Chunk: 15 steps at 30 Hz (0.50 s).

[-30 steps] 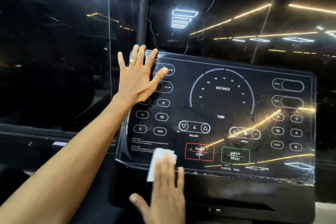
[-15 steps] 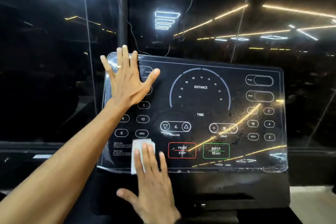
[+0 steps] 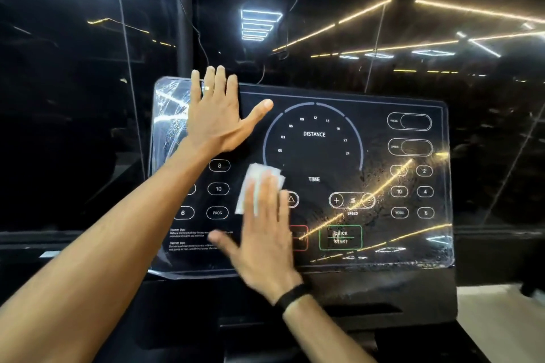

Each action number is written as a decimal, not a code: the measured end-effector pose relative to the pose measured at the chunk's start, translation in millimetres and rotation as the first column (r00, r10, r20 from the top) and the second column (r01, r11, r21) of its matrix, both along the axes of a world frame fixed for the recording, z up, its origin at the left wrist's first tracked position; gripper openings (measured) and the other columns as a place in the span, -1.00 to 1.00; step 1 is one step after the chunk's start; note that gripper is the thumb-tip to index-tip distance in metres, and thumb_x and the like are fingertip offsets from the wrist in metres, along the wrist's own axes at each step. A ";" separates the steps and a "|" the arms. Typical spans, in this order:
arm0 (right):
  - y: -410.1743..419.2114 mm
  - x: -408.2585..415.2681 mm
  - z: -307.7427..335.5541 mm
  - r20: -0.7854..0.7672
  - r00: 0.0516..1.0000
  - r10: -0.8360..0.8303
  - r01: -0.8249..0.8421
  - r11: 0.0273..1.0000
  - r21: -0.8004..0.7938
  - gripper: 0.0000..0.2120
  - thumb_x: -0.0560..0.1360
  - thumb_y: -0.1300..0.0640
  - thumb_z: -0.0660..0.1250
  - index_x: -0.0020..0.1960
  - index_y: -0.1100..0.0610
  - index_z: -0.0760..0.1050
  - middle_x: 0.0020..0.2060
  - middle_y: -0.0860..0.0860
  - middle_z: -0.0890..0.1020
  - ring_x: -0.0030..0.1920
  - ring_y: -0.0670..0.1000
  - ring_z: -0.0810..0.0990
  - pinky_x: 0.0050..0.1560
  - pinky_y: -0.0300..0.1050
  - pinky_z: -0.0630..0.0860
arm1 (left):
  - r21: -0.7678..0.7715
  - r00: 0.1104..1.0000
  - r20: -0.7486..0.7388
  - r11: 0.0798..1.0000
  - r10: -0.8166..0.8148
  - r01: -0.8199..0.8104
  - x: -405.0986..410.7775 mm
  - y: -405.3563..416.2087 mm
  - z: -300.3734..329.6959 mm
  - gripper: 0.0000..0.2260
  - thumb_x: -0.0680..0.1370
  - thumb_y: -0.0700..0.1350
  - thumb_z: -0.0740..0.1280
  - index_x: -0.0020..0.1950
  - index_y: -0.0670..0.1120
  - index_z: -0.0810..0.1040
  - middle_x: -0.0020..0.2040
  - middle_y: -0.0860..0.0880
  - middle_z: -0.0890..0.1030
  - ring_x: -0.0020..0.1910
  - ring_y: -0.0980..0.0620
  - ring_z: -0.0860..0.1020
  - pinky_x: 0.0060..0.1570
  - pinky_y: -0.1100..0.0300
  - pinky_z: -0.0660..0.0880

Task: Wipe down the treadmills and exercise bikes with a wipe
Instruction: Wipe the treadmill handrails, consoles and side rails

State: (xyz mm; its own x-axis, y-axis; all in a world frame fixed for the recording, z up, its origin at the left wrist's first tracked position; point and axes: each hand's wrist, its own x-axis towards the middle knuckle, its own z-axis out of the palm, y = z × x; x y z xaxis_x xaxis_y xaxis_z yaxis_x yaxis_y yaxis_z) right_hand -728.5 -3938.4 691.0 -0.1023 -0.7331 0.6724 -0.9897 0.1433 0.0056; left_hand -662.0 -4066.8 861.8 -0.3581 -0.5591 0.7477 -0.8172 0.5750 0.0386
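Observation:
A black glossy treadmill console [image 3: 383,132] fills the middle of the view, with printed buttons, a DISTANCE dial and a clear film over it. My left hand [image 3: 216,115] lies flat with fingers spread on the console's upper left, fingertips over the top edge. My right hand [image 3: 265,230] presses a white wipe [image 3: 253,183] flat against the panel, just left of the TIME label. Its fingers are straight and cover the lower part of the wipe. The right side of the panel shows wet streaks.
Behind the console stands a dark glass wall [image 3: 442,23] that mirrors ceiling lights. A black post [image 3: 184,23] with a cable rises behind the console's upper left. A pale floor strip [image 3: 501,318] shows at the lower right.
My right hand has slid the wipe up and to the right, from the panel's lower left edge to the middle near TIME. My left hand has stayed flat on the upper left.

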 end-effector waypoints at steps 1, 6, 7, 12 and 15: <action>5.7 8.6 -11.2 -0.057 0.995 0.078 -0.076 0.996 0.039 0.01 0.52 -0.50 -0.06 0.62 0.28 -0.09 0.60 0.25 -0.10 0.61 0.20 -0.19 0.55 0.17 -0.18 | 0.002 1.000 -0.003 1.000 0.006 -0.006 -1.4 1.0 -0.3 -0.05 0.49 0.50 -0.21 0.55 -0.22 0.21 0.59 -0.24 0.13 0.60 -0.16 0.00 0.54 -0.16 -0.26; 59.1 -5.6 -92.9 -0.087 0.995 0.037 -0.025 0.990 0.137 0.00 0.49 -0.54 -0.04 0.60 0.23 0.12 0.59 0.20 0.14 0.58 0.20 0.15 0.48 0.18 0.08 | 0.003 0.999 -0.012 0.999 0.045 -0.045 -3.5 1.7 -0.3 -0.07 0.51 0.49 -0.22 0.52 -0.23 0.25 0.58 -0.27 0.14 0.60 -0.18 0.00 0.52 -0.20 -0.27; 68.4 -18.9 -101.3 -0.039 0.998 -0.041 0.045 0.991 0.129 0.00 0.49 -0.53 -0.05 0.58 0.26 0.15 0.57 0.23 0.19 0.55 0.24 0.21 0.47 0.22 0.10 | 0.010 0.999 -0.009 0.999 0.052 -0.052 -4.6 2.4 0.1 -0.06 0.50 0.49 -0.22 0.52 -0.23 0.24 0.58 -0.28 0.13 0.60 -0.19 -0.01 0.52 -0.20 -0.27; 63.7 -100.0 -51.4 0.283 0.899 -0.335 0.342 0.939 0.026 -0.04 0.55 -0.48 -0.27 0.58 0.28 -0.34 0.57 0.35 -0.10 0.60 0.28 -0.16 0.54 0.27 -0.18 | 0.045 0.999 -0.019 0.998 0.046 -0.045 -12.7 7.5 2.0 -0.01 0.47 0.52 -0.21 0.55 -0.24 0.19 0.59 -0.33 0.04 0.60 -0.24 -0.09 0.53 -0.17 -0.29; 34.2 -99.8 5.0 0.237 0.936 -0.258 0.268 0.963 -0.011 -0.01 0.53 -0.49 -0.31 0.58 0.30 -0.30 0.56 0.34 -0.21 0.57 0.24 -0.33 0.53 0.23 -0.32 | 0.046 0.999 -0.014 0.998 0.043 -0.042 -18.1 9.9 2.1 0.02 0.45 0.55 -0.22 0.58 -0.24 0.13 0.59 -0.34 0.00 0.60 -0.23 -0.12 0.53 -0.15 -0.30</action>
State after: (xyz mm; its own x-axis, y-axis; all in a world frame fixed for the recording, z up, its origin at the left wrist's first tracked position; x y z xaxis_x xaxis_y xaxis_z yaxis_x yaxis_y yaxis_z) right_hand -828.3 -3904.3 696.0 -0.4444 -0.6298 0.6371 -0.8896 0.3940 -0.2310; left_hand -680.1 -4056.9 863.8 -0.3219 -0.6075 0.7262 -0.8401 0.5370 0.0769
